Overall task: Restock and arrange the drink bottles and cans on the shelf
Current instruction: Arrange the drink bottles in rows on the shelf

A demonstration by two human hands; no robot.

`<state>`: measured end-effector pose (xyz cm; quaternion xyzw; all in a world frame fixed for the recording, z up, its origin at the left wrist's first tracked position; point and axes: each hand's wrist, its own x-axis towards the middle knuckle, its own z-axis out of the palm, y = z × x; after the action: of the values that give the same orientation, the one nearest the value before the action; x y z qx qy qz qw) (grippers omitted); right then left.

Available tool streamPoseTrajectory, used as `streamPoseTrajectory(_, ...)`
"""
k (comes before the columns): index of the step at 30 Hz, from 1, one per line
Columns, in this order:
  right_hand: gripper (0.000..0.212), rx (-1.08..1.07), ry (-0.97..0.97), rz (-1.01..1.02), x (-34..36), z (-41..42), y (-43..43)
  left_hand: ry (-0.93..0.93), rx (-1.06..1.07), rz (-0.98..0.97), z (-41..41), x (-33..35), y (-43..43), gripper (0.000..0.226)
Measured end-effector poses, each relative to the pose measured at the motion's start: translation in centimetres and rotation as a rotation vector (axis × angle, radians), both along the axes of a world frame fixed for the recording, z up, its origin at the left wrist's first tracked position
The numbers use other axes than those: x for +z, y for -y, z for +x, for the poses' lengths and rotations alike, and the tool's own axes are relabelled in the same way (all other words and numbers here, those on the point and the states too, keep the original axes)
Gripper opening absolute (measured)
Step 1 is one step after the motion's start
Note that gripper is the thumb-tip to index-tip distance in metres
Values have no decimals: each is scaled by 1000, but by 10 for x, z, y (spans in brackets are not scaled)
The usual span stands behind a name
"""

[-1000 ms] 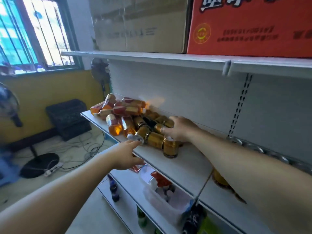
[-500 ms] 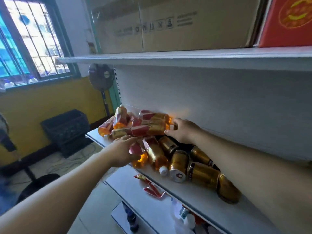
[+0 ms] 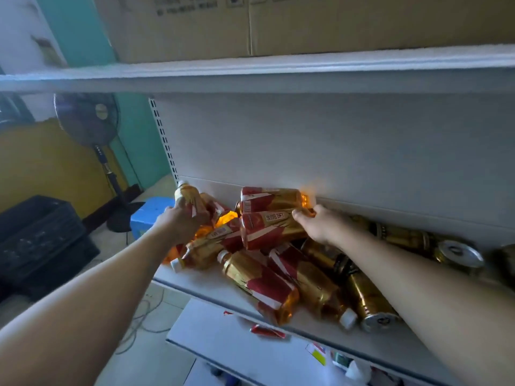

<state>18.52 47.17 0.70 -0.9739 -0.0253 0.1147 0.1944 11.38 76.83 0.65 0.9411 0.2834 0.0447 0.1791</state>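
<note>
While brown cardboard boxes [image 3: 306, 23] sat on the board above and a black standing fan [image 3: 86, 118], black plastic crate [image 3: 41, 232] and blue plastic stool [image 3: 147, 213] stood to the left, toppled gold metal cans [image 3: 367, 299] crowded the white metal shelf [image 3: 211, 282] beneath the right forearm. The left hand [image 3: 181, 221] curled round a nearly upright amber plastic bottle [image 3: 187, 195] at the shelf's left end. The right hand [image 3: 320, 224] gripped the end of a lying red-and-gold-labelled bottle [image 3: 267, 228] atop the heap.
</note>
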Motion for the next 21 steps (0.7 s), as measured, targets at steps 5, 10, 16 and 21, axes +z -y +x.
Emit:
streamPoseTrajectory(5, 86, -8, -30, 20, -1, 15, -8, -36, 46, -105, 33, -22, -12, 82)
streamPoseTrajectory(10, 97, -100, -80, 7, 3, 13, -26, -102, 78, 10, 47, -29, -20, 86)
streamPoseTrajectory(16, 83, -278, -6, 170, 14, 0, -52, 28, 135, -120, 48, -27, -25, 71)
streamPoseTrajectory(21, 76, -355, 196, 427, 23, -21, -71, 313, 39, -313, 41, -33, -19, 65)
